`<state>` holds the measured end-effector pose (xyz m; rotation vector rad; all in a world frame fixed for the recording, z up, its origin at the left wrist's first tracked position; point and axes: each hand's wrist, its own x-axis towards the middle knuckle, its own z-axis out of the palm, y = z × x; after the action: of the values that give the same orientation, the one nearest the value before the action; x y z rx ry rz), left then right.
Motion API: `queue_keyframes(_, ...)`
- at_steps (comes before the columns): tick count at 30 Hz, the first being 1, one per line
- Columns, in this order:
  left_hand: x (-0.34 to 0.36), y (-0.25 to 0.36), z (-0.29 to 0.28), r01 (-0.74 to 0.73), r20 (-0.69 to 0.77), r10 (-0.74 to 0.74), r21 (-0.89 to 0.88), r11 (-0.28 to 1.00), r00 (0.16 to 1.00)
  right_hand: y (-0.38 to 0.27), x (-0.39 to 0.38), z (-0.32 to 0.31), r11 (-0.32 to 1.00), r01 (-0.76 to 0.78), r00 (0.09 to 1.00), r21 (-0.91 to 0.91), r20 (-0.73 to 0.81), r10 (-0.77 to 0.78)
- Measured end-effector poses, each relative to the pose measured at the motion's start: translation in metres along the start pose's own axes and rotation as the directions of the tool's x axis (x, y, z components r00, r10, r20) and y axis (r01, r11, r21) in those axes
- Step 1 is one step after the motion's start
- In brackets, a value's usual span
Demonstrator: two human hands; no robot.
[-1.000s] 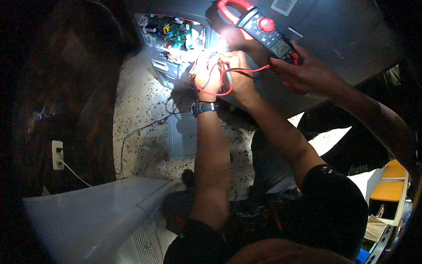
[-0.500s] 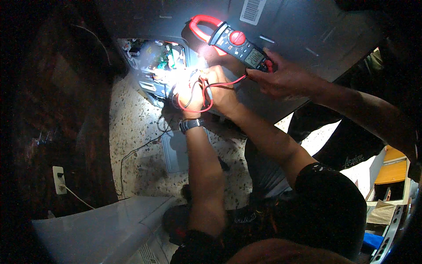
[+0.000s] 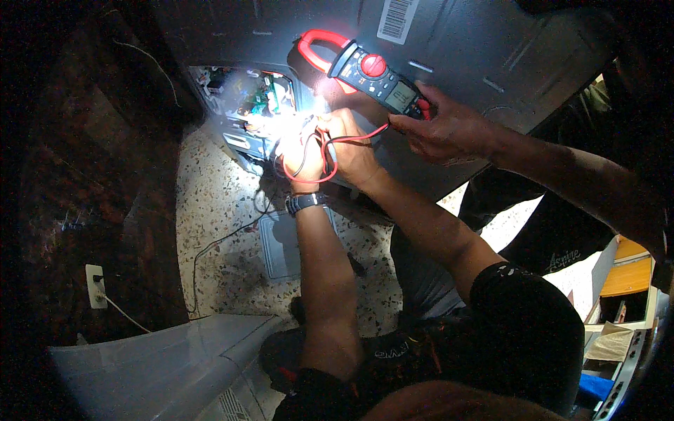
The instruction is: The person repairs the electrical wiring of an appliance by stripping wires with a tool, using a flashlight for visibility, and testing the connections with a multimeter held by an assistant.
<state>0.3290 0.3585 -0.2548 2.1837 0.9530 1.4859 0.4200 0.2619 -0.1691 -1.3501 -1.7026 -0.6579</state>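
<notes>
My left hand, with a watch at its wrist, is partly washed out by glare beside the open compartment of a grey appliance; its fingers cannot be made out. Close against it, my right hand has its fingers bent around a grey test probe. Red and black test leads loop over both hands. Another person's hand comes in from the right and holds a red and black clamp meter above my hands. The tips at the compartment are lost in the bright light.
Green circuit boards and wires fill the compartment. A grey panel lies on the speckled floor below my hands. A dark cord runs across that floor. At left, a wall outlet has a plug in it.
The clamp meter and the other person's hand have shifted slightly left in the picture. The meter's display has changed. My hands stay nearly in place at the compartment.
</notes>
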Motion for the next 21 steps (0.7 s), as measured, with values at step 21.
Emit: queue_keyframes(21,-0.001,-0.012,0.011,-0.212,-0.102,0.246,0.266,0.94,0.964,-0.001,-0.002,-0.003,0.998,-0.066,0.998,-0.02,-0.011,0.066)
